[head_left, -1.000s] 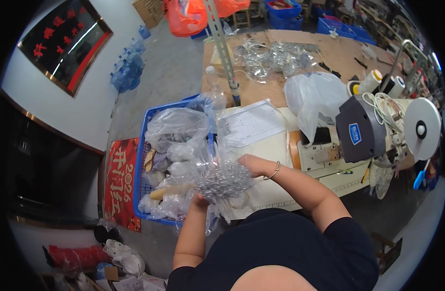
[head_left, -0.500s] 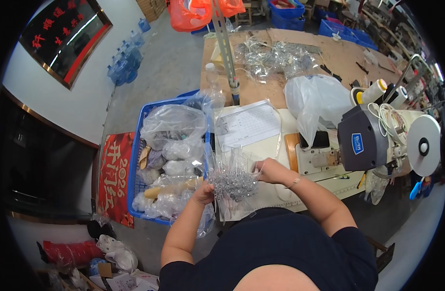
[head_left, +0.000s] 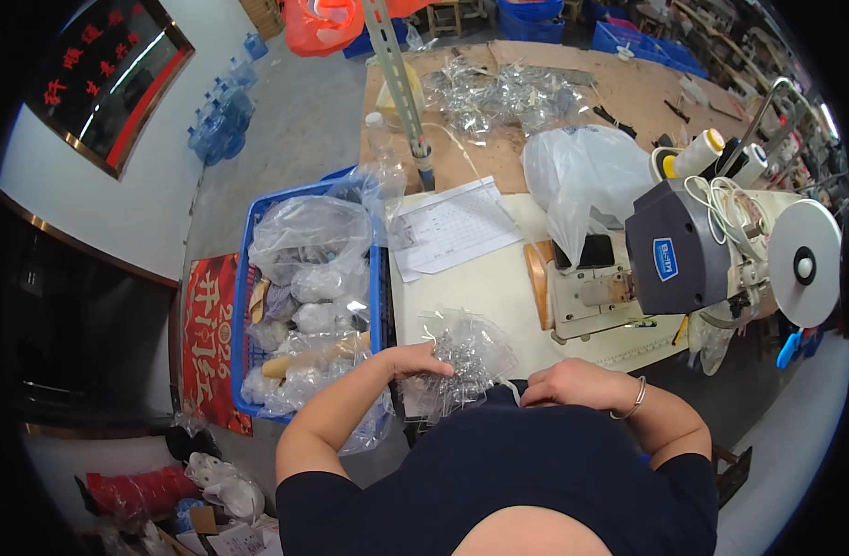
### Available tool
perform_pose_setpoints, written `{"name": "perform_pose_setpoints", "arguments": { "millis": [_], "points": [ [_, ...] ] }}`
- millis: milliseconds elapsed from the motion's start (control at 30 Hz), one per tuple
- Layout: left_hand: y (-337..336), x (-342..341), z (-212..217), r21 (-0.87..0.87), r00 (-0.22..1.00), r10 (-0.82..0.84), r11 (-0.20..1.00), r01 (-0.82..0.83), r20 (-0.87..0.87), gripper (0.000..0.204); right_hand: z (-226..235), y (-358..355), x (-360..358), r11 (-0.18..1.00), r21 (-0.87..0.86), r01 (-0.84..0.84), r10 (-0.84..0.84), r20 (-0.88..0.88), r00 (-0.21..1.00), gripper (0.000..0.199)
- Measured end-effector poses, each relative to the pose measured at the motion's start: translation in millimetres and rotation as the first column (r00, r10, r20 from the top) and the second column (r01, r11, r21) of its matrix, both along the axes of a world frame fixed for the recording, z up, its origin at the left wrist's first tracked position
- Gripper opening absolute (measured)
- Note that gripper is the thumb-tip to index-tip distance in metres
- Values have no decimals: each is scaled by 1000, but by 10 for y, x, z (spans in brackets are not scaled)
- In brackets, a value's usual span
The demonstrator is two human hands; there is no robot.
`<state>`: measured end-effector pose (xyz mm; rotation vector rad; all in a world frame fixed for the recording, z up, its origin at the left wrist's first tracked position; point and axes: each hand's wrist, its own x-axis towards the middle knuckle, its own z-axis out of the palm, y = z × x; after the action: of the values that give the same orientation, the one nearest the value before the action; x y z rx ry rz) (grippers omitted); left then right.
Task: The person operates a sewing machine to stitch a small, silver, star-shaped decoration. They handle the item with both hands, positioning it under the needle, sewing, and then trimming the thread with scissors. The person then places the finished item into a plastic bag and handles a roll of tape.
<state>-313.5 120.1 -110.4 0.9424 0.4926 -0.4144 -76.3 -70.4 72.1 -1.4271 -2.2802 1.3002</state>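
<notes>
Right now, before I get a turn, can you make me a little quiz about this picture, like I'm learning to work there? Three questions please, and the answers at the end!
1. True or false: the left hand is touching the clear plastic packets.

2. Pick one: which is nearest to the bracelet?
A) the left hand
B) the right hand
C) the basket

3. Fill the gap: the basket, on the left of the worktable, is coloured ____.

Key:
1. True.
2. B.
3. Blue.
</notes>
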Motion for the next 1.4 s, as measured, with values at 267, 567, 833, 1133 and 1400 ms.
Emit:
{"name": "perform_pose_setpoints", "arguments": {
  "millis": [267,567,833,1133,1400],
  "points": [
    [-60,698,291,594,875,-478,681,427,-81,97,-254,1436,-197,812,492,-314,194,279,940,15],
    [-452,405,996,948,887,-420,312,-58,193,111,-1231,2032,406,965,-158,209,-251,-330,910,22],
    [-563,93,809,940,870,-378,243,-237,317,116,-1887,1694,237,895,-378,235,-403,-462,790,9],
    [-513,301,1035,966,831,-532,257,-29,166,114,-1259,2105,44,860,-509,25,-335,-529,780,17],
    [-463,274,1065,963,844,-514,267,-16,156,114,-1696,2073,196,700,-714,-17,-372,-384,845,18]
  ]
}}
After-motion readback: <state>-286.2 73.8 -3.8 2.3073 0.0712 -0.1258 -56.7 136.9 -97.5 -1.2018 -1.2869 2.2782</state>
